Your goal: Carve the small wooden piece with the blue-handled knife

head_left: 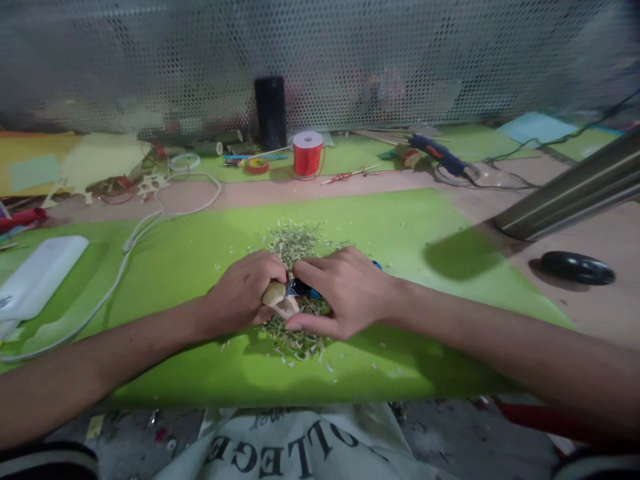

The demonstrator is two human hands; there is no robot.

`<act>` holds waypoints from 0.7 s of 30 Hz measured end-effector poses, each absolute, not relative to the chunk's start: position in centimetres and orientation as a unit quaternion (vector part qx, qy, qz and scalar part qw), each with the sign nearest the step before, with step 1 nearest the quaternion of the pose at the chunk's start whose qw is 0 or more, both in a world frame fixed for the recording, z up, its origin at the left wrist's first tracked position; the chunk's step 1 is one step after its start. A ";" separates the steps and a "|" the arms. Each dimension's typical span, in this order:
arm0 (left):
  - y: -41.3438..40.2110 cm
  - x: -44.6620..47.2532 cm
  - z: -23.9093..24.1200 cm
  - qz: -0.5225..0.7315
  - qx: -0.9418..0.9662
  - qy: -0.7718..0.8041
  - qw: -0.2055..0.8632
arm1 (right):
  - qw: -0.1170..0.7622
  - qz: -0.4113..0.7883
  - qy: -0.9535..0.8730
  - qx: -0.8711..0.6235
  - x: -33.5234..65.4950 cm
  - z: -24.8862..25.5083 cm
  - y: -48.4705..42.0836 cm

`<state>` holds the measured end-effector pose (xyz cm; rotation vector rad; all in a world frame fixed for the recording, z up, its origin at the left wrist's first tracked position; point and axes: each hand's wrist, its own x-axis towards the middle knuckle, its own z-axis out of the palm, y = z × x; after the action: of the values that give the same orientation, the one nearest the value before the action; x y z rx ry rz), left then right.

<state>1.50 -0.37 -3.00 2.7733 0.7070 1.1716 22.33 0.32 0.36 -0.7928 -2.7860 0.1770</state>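
Observation:
My left hand (pixel 246 292) is closed around a small pale wooden piece (pixel 280 299), holding it just above the green mat (pixel 425 227). My right hand (pixel 345 290) is closed on a blue-handled knife (pixel 302 289) whose dark blade rests against the wooden piece. Both hands meet at the mat's middle, over a heap of pale shavings (pixel 293 243) that spreads in front of and under them. Most of the knife's handle is hidden inside the right hand.
A white power bank (pixel 43 275) with a white cable (pixel 150 223) lies at the left. A red thread spool (pixel 307 153), a black cylinder (pixel 270 112) and a blue glue gun (pixel 440 155) stand along the back. A black mouse (pixel 577 267) and a metal bar (pixel 570 193) are at right.

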 end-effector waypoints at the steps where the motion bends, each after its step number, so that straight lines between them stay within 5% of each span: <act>1: -0.4 1.5 -3.0 0.375 0.898 0.229 0.026 | 0.117 0.055 -0.953 -0.273 22.3 0.4 0.2; 21: -0.2 1.2 -2.9 0.365 0.893 0.263 0.025 | 0.114 0.083 -0.954 -0.265 22.5 0.1 1.0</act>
<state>1.21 -0.21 -2.88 2.7610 0.8119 1.1293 22.49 0.96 0.09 -0.7778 -2.7973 0.2424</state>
